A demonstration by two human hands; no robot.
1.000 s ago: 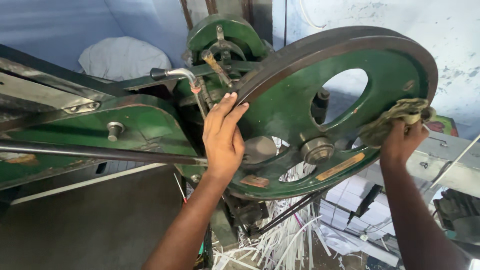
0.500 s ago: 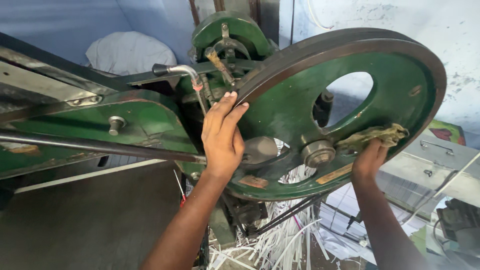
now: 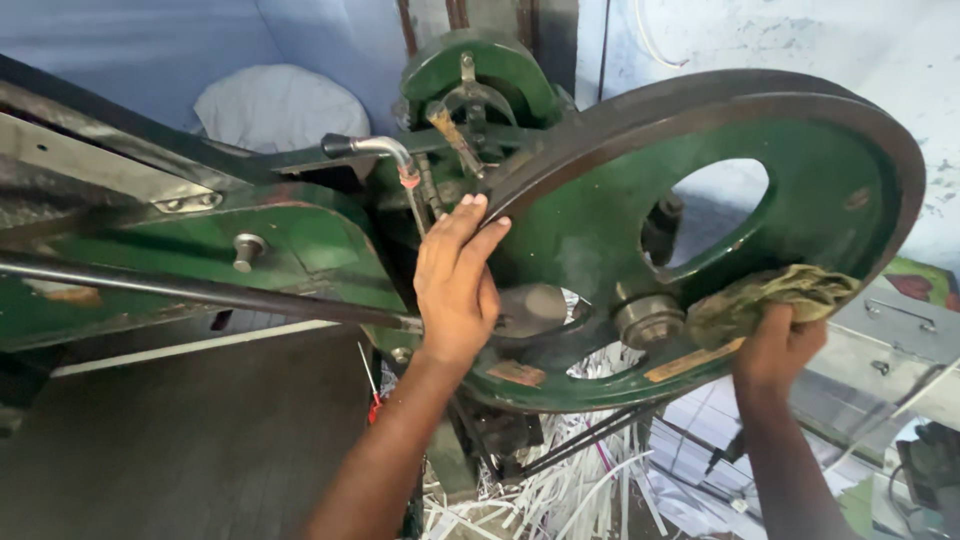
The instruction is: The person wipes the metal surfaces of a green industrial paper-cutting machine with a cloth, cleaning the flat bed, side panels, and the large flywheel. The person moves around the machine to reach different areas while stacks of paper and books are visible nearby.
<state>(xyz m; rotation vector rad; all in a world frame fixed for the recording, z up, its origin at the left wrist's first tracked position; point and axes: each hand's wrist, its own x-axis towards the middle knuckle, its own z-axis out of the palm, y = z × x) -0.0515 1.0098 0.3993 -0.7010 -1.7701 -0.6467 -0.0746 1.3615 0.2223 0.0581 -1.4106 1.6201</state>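
A big green flywheel [image 3: 820,190] with a dark rim fills the right half of the view. It has an oval hole and a metal hub [image 3: 648,320] at its middle. My left hand [image 3: 456,285] rests flat against the wheel's left side, fingers together and pointing up. My right hand [image 3: 778,350] grips a dirty olive cloth [image 3: 770,298] and presses it on the wheel's face just right of the hub.
The green machine body [image 3: 300,250] with a dark bar [image 3: 200,290] stretches to the left. A bent metal pipe [image 3: 385,150] sits above my left hand. White paper strips [image 3: 580,490] litter the floor below. A white sack [image 3: 280,105] lies behind.
My right hand with the cloth has slid from the wheel's right rim down and inward to beside the hub. The left hand has stayed on the wheel.
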